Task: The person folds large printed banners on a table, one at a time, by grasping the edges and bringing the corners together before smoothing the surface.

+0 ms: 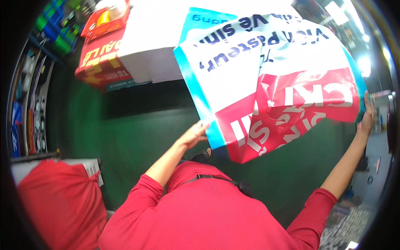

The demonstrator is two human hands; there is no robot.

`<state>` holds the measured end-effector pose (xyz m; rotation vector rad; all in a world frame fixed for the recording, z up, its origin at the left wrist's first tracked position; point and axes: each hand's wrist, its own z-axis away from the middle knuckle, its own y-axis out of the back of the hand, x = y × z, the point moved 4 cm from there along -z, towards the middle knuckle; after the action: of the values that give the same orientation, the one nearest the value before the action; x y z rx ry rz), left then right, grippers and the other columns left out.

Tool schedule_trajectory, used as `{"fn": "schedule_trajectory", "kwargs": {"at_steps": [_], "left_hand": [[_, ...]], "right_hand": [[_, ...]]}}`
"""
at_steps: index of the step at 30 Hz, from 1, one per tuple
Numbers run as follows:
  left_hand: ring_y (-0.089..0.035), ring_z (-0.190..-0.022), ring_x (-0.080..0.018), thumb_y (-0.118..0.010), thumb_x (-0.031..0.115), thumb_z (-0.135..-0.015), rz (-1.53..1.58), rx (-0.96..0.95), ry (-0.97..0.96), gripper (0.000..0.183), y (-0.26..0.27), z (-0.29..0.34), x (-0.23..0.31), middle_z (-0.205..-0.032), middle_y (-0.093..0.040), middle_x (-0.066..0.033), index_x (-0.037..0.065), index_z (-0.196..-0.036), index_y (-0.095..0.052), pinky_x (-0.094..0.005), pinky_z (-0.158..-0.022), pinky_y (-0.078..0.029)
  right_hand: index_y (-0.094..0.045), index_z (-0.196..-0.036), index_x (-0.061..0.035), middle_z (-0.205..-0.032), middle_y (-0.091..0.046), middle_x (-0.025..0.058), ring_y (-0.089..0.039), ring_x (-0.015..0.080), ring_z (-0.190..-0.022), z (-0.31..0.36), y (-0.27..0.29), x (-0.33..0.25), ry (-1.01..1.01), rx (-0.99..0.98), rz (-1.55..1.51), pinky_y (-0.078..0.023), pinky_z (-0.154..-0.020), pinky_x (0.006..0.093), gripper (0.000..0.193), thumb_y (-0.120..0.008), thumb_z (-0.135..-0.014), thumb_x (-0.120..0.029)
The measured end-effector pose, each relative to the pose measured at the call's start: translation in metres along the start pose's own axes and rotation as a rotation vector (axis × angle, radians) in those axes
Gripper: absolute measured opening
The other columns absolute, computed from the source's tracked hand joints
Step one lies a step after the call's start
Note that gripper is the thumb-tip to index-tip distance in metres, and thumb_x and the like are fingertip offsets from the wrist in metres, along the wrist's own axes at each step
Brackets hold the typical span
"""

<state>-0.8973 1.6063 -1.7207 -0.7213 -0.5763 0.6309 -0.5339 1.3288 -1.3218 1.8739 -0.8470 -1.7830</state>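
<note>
A large glossy printed sheet, white and red with a light-blue border, stretches between my two hands. It looks like a vinyl banner, folded and creased in the middle. My left hand is closed on its near left edge, at the blue border. Out to the right, my right hand grips the sheet's right edge. The far part of the sheet lies over the white table top, where a light-blue printed piece shows beneath or beside it. Some of the fingertips are hidden behind the sheet.
An orange-red basket stands on the table's far left corner, above a red printed side panel. Shelves with goods line the left. Red cloth covers something at lower left. The floor is green.
</note>
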Motion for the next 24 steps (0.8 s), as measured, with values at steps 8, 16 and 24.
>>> {"fn": "schedule_trajectory", "kwargs": {"at_steps": [8, 16, 24], "left_hand": [[-0.058, -0.082, -0.0125, -0.056, 0.024, -0.085, -0.101, -0.154, 0.093, 0.029, 0.098, 0.005, 0.103, -0.093, -0.062, -0.0042, 0.001, -0.101, -0.058, -0.0279, -0.077, -0.046], [-0.056, -0.084, -0.0133, -0.052, 0.042, -0.085, 0.318, -0.432, -0.194, 0.040, 0.250, 0.041, 0.126, -0.093, -0.059, -0.0023, 0.006, -0.101, -0.057, -0.0284, -0.077, -0.046], [-0.054, -0.078, -0.0110, -0.055, 0.040, -0.083, 0.124, -0.567, -0.477, 0.034, -0.259, 0.275, -0.007, -0.085, -0.058, 0.0001, 0.008, -0.094, -0.059, -0.0271, -0.075, -0.045]], "right_hand": [[-0.051, -0.115, 0.0033, -0.116, -0.052, 0.0100, -0.048, 0.0157, -0.108, 0.042, -0.001, -0.051, -0.201, 0.139, 0.082, -0.035, -0.092, 0.0267, 0.049, -0.061, -0.080, -0.029], [-0.049, -0.119, -0.0008, -0.118, -0.051, 0.0102, -0.048, 0.0159, -0.109, 0.258, -0.001, -0.024, -0.077, 0.324, 0.053, -0.034, -0.094, 0.0283, 0.050, -0.060, -0.081, -0.030], [-0.045, -0.122, 0.0016, -0.120, -0.048, 0.0093, -0.046, 0.0158, -0.110, 0.354, 0.597, -0.049, 0.004, 0.443, -0.075, -0.034, -0.094, 0.0280, 0.055, -0.061, -0.081, -0.032]]}}
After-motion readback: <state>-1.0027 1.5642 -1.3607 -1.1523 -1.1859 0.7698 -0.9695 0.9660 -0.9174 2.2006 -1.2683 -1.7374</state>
